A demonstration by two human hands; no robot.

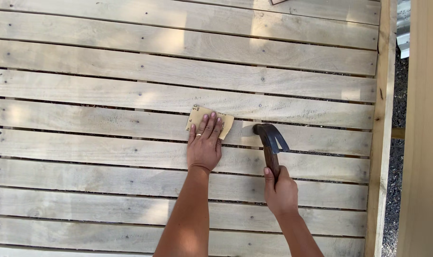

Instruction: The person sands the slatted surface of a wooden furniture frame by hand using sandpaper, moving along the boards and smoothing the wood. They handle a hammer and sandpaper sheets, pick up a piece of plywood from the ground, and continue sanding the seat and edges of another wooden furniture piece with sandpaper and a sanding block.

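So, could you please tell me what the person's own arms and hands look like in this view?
Both forearms are bare, with no sleeves, gloves or watch in view. The left hand wears a thin gold-coloured ring on one finger. The right hand shows no ring or other jewellery from this angle. No markings show on either arm.

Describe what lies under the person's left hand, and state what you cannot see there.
Under the left hand lies a tan sheet of sandpaper, flat on a wooden slat. The fingers cover its middle, and its underside is hidden.
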